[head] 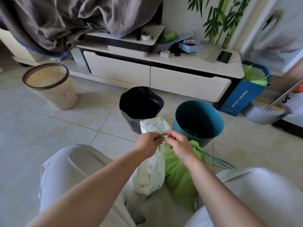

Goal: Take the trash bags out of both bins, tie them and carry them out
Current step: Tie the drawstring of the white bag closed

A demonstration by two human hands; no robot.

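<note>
A pale white-green trash bag stands on the floor between my knees. My left hand and my right hand both pinch its green drawstring at the gathered neck, fingertips almost touching. Behind it on the right lies a bright green trash bag, its neck drawn shut and its thin green strings trailing to the right. Beyond my hands stand a teal bin, empty of any bag, and a black bin with a wavy rim. A beige slatted bin stands at the far left.
A low white TV cabinet runs across the back, with a phone and small boxes on top. A blue paper bag with green bags in it leans at its right end. A grey blanket hangs at the upper left. My knees flank the bags.
</note>
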